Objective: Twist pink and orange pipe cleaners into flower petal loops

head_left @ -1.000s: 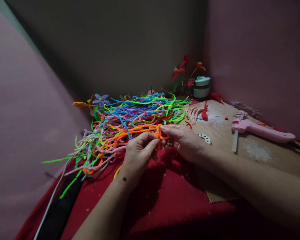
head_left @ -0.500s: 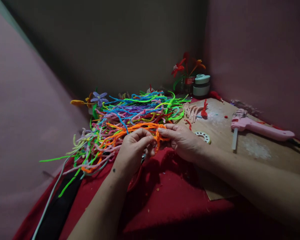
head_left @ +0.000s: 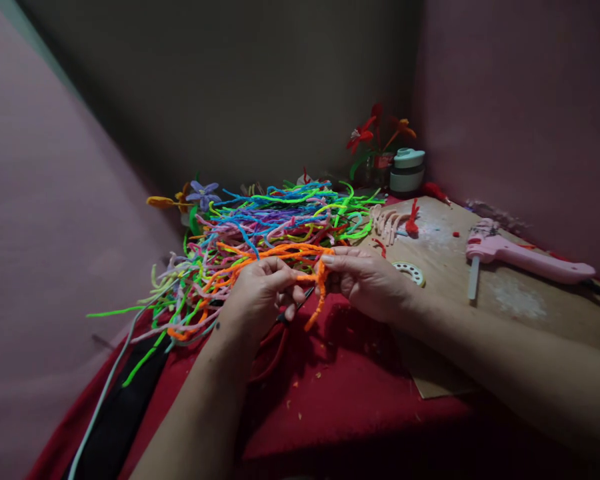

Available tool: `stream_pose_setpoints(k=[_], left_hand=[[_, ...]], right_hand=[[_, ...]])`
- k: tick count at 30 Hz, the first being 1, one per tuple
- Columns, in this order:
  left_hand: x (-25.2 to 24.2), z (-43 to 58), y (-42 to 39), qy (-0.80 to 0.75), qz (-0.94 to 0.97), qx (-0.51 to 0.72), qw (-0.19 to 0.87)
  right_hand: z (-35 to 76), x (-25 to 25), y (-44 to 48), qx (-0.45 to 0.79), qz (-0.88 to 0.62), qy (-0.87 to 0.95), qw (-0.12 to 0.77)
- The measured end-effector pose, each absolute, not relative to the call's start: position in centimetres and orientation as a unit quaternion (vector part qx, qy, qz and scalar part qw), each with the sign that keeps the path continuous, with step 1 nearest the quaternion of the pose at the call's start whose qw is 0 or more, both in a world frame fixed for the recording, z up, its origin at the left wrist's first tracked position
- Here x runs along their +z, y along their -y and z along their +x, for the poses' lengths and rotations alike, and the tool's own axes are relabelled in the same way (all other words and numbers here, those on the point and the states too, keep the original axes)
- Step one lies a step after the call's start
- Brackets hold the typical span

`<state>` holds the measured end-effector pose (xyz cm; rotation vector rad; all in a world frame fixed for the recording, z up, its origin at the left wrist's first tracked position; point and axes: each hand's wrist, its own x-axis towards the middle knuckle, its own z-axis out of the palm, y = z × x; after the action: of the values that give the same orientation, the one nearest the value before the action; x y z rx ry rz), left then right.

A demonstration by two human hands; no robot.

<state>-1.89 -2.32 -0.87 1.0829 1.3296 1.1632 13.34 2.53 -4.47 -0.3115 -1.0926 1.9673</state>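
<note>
An orange fuzzy stem piece [head_left: 321,283] is stretched between my two hands, one end hanging down over the red cloth. My left hand [head_left: 267,287] pinches a short orange strand at its left side. On the other side, my right hand [head_left: 363,280] grips the piece between thumb and fingers. Behind both hands lies a large pile of coloured fuzzy stems [head_left: 280,217], blue, green, pink, purple and orange. Scissors [head_left: 283,318] are partly visible beneath my left hand, their blades pointing up to the right.
A pink glue gun [head_left: 530,257] lies on a brown board [head_left: 445,327] at the right, near a white disc with holes [head_left: 409,273] and pale pink curled pieces [head_left: 387,222]. Fuzzy red flowers [head_left: 363,135] stand behind, beside a pale green-lidded container [head_left: 407,172].
My left hand has moved a little left, away from my right hand, and a short orange strand now shows between them. The hanging orange end reaches lower. The view has shifted slightly.
</note>
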Motion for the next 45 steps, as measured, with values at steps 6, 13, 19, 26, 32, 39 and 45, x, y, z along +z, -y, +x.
stream_pose_setpoints(k=[6,13,19,26,32,39,45], left_hand=[[-0.4,-2.2,2.3,-0.620,0.514,0.418,0.420],[-0.5,-0.8,2.7,-0.599,0.578,0.484,0.270],[-1.0,0.2,3.0,-0.577,0.607,0.398,0.374],[-0.6,0.1,3.3,-0.595,0.601,0.345,0.407],[-0.3,0.1,3.3,-0.597,0.555,0.342,0.467],[-0.6,-0.5,3.2,-0.538,0.537,0.396,0.516],[-0.6,-0.7,3.4,-0.526,0.527,0.386,0.545]], right_hand=[[13.4,-4.8,-2.6,0.761,-0.168,0.470,0.415],[13.4,-4.6,-2.5,0.692,-0.233,0.510,0.454],[13.5,-4.7,-2.6,0.704,-0.218,0.503,0.451],[13.4,-5.0,-2.7,0.730,-0.230,0.438,0.473],[13.2,-4.6,-2.3,0.750,-0.210,0.418,0.467],[13.5,-4.3,-2.7,0.804,-0.145,0.396,0.420],[13.6,-4.3,-2.8,0.832,-0.147,0.362,0.394]])
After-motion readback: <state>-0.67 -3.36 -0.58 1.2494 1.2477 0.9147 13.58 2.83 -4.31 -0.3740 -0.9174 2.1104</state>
